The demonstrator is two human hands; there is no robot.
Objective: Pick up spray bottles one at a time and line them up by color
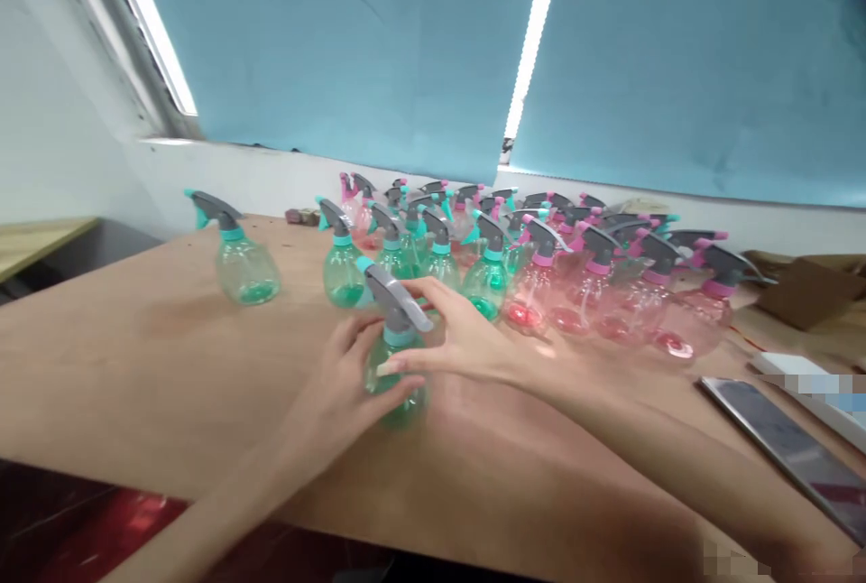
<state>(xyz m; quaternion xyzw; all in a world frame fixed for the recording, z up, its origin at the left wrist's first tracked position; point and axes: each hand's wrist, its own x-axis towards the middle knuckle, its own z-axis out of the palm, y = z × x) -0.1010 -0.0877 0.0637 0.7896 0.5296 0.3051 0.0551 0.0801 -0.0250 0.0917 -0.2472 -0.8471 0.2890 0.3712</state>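
A green spray bottle [399, 411] with a grey trigger head and teal nozzle stands upright near the front of the table, between both hands. My left hand [345, 375] is wrapped round its clear body from the left, with the thumb across the front. From the right, my right hand [466, 339] grips it just below the teal collar; the thumb lies in front and the other fingers are partly hidden behind the head. Another green spray bottle [247, 267] stands alone to the left, its nozzle pointing left.
Behind my hands are rows of green spray bottles [345, 276] and pink spray bottles [534, 290]. A phone-like flat device [785, 448] and a white box [812, 393] lie at the right. Brown cardboard [808, 290] is beyond them. The wooden table's [169, 384] front edge runs below my wrists.
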